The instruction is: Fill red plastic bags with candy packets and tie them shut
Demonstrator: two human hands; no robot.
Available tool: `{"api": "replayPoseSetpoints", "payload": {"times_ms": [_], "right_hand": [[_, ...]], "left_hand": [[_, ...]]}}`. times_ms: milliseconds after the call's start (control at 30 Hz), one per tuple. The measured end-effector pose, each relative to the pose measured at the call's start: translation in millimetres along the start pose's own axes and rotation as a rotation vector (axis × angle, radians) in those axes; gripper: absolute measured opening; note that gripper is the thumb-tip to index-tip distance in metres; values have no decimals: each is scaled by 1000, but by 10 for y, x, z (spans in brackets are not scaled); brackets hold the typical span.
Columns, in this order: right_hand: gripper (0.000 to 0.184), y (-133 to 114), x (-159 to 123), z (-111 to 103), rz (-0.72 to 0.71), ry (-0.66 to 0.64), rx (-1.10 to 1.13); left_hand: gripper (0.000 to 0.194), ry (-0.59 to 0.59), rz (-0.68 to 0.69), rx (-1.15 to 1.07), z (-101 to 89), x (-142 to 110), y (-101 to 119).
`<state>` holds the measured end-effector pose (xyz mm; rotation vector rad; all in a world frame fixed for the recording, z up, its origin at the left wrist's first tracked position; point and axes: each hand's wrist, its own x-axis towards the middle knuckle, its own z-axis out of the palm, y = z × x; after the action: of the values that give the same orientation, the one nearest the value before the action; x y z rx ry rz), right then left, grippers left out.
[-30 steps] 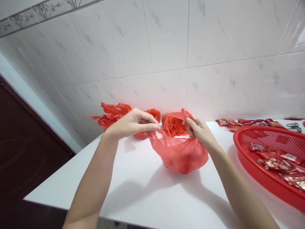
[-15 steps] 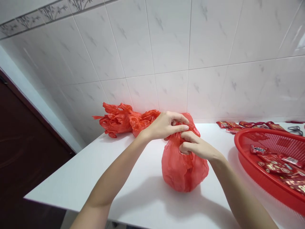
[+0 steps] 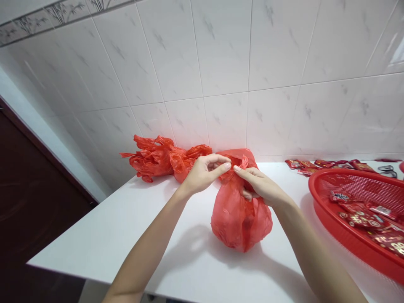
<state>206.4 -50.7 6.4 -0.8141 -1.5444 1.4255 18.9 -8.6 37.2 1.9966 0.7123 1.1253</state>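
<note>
A bulging red plastic bag [image 3: 238, 223] stands on the white table [image 3: 126, 240], its thin handles gathered at the top. My left hand [image 3: 205, 172] pinches the upper edge of the bag near its neck. My right hand [image 3: 259, 187] grips the gathered plastic just beside it, with its fingers curled into a fold. The bag's contents are hidden. To the left of my left hand, a bunch of crumpled red plastic bags [image 3: 154, 158] lies against the wall, not touching my hand.
A red mesh basket [image 3: 328, 206] holding red packets [image 3: 361, 219] stands at the right. More red packets [image 3: 328, 165] and a small pair of scissors [image 3: 387, 171] lie along the wall. White tiles [image 3: 202, 75] rise behind the table; a dark door [image 3: 31, 202] is at left.
My hands have come together at the bag's top, and its handles, spread apart a second ago, are now gathered. The bag now stands taller, with its open mouth closed up.
</note>
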Motion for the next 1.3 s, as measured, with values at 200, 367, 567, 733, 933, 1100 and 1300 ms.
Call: {"api": "replayPoseSetpoints", "payload": {"times_ms": [200, 367, 567, 733, 933, 1100, 1300], "right_hand": [[57, 55, 69, -61, 54, -18, 38], [49, 97, 96, -107, -2, 16, 99], [50, 65, 58, -105, -23, -6, -19], [53, 48, 44, -82, -12, -6, -63], [55, 46, 54, -112, -13, -18, -63], [47, 82, 65, -129, -28, 54, -38], [33, 100, 85, -139, -88, 72, 52]], "left_hand": [[10, 118, 191, 15, 82, -278, -43], [15, -23, 489, 225, 285, -494, -31], [15, 296, 489, 341, 285, -479, -169], [11, 350, 408, 349, 258, -400, -228], [22, 451, 379, 397, 278, -385, -233], [10, 315, 555, 390, 314, -414, -254], [17, 162, 636, 568, 423, -516, -395]]}}
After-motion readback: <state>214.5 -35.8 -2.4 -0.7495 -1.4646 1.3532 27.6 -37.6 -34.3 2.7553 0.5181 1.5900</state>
